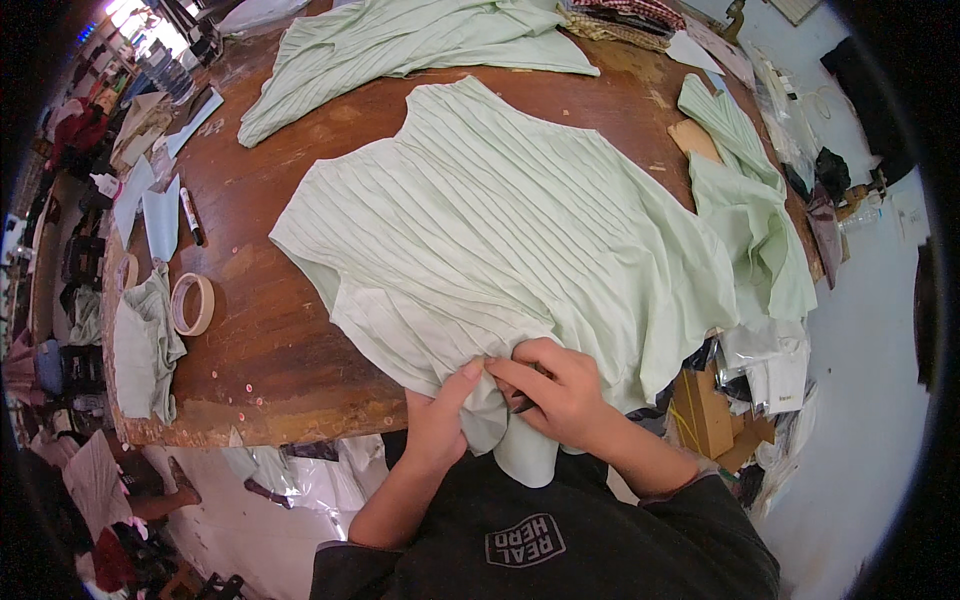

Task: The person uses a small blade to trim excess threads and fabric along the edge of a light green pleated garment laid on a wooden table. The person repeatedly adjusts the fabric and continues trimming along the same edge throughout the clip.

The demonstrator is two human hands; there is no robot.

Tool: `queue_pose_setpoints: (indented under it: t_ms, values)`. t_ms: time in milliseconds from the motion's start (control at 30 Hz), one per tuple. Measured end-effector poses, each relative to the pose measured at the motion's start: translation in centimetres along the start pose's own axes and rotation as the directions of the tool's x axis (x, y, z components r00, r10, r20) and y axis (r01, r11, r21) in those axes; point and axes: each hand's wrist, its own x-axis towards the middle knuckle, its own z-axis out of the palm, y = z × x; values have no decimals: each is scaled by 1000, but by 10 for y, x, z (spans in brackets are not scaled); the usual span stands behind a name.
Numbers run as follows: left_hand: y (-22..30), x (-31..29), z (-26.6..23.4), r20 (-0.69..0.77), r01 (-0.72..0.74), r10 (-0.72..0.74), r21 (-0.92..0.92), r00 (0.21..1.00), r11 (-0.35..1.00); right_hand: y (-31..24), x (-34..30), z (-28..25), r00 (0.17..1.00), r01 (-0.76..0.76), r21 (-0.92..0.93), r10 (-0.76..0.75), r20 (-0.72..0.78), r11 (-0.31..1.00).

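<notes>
Far left, on the near corner of the brown wooden table [265,350]: crumpled grey-green cloth [148,350], folded over on itself. Behind it, light-blue paper pieces [160,222]; further back, a clear plastic bottle [170,78]. Just right of the papers lies a capped marker pen [190,215], white barrel with a dark end. Below the pen, a roll of masking tape [206,308], near the crumpled cloth.

Back of table: a pale green striped cloth piece [400,42], spread flat, well beyond the hands.

Centre: left hand [437,428] at the near table edge, thumb and finger pinching the pleated pale green garment [510,200]. Garment lies spread over the table, long pleats running obliquely; its near part hangs over the edge in front of the wearer's black shirt [620,540].

Right hand [562,392], just beside the left: fingers curled, also pinching the garment, tips close to the left thumb. A small dark object shows under these fingers; kind cannot be determined.

Right: checked fabric stack [625,18] at the back; another pale green cloth [750,225] draped over the table's right edge; cardboard box [704,412] below.
</notes>
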Motion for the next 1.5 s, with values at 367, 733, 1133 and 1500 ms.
queue_pose_setpoints:
  t_ms: [367, 733, 1133, 1500]
  values:
    - [-1, 4, 18, -33, -143, 146, 75, 989, 987, -2, 23, -16, 994, -23, -14, 21, -107, 1000]
    - [-3, 5, 19, 20, -299, 312, 348, 950, 889, 10, 20, -5, 987, -48, 22, 51, -155, 999]
    - [-5, 4, 17, 15, -291, 301, 297, 954, 909, 10, 23, -19, 988, -153, 227, 157, 2, 962]
    - [1, 0, 20, 61, -205, 197, 214, 979, 955, 0, 29, -33, 940, -337, 287, 336, 54, 897]
